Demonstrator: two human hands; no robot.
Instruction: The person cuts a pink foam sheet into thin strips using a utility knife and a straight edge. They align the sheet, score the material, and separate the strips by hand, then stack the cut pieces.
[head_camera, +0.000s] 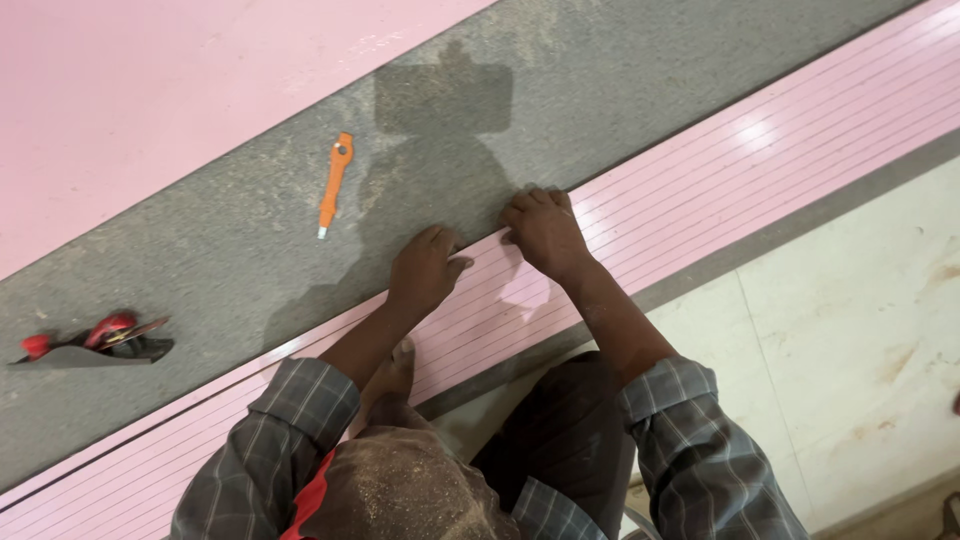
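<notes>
My left hand (425, 268) and right hand (545, 232) press flat, fingers curled over the far edge of the long pink grooved laminate strip (700, 190) lying under them on the grey board (250, 240). Uneven pressure could shift or crack it. It looks glossy, thin, finely ribbed.
</notes>
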